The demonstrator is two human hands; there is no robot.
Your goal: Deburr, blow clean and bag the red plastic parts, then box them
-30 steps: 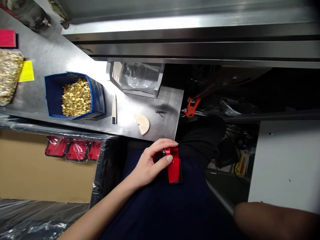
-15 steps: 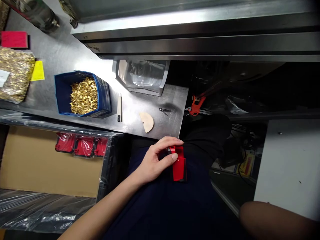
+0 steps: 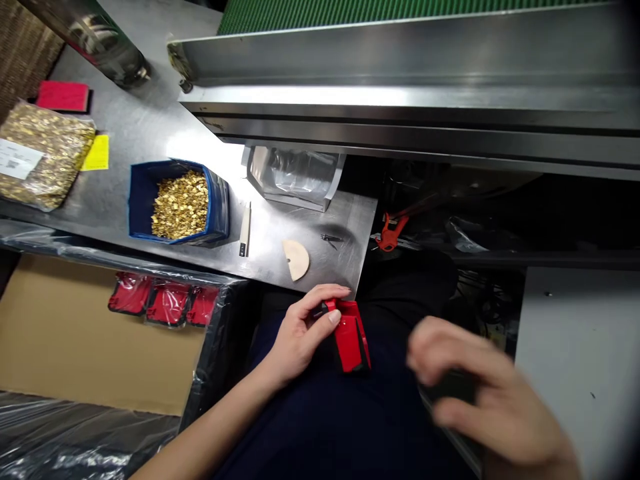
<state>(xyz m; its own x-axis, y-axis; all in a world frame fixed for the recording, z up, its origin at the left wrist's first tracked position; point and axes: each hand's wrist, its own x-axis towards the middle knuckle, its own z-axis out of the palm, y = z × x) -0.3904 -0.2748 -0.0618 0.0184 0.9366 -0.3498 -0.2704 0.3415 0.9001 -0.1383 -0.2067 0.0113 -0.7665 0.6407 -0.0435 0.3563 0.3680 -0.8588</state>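
Note:
My left hand (image 3: 305,333) holds a red and black part (image 3: 350,340) over my lap, thumb on its near face and fingers curled over its top edge. To the right, apart from the part, my right hand (image 3: 475,387) is blurred by motion; its fingers are bent, with a gap between thumb and fingers, and nothing shows between them. A blue bin (image 3: 219,207) of small golden pieces (image 3: 180,205) stands on the metal table (image 3: 270,230). Near the table's corner lie a pale half-round piece (image 3: 297,260), a white-handled tool (image 3: 245,230) and small dark tweezers-like pieces (image 3: 332,239).
A lined box (image 3: 100,360) at the left holds wrapped red parts (image 3: 169,301). A grey tray (image 3: 300,175) sits beneath the metal rail (image 3: 400,127) of a green belt (image 3: 350,13). An orange-handled tool (image 3: 391,232) is right of the table; a bag of golden pieces (image 3: 45,153) lies far left.
My right hand has come into view from the lower right, where only its arm showed. The red part has tilted slightly in my left hand. The view has shifted, showing the green belt.

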